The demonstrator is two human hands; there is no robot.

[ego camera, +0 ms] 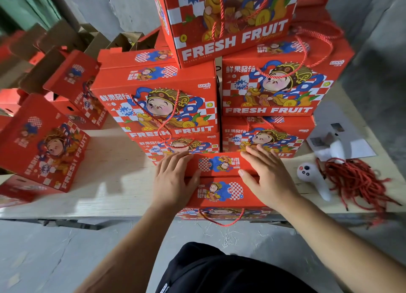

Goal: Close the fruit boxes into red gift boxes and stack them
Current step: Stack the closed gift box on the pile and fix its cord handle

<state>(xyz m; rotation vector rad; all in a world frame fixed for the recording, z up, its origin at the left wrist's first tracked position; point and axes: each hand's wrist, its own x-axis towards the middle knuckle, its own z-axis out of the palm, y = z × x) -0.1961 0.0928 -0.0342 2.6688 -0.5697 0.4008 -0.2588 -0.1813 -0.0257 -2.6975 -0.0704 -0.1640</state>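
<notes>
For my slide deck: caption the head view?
Both hands press flat on a red gift box before stacked boxes.

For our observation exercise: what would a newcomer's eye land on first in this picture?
First the stacked red gift boxes at the back of the table, printed FRESH FRUIT. Next, the left hand and right hand pressing flat on the nearest box. A bundle of red cords lies at right.

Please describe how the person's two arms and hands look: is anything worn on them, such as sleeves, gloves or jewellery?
Both arms are bare up to the frame edge, with no sleeves visible. The left hand and the right hand wear no gloves, and no rings, watch or bracelets show. Dark black clothing appears below.
</notes>
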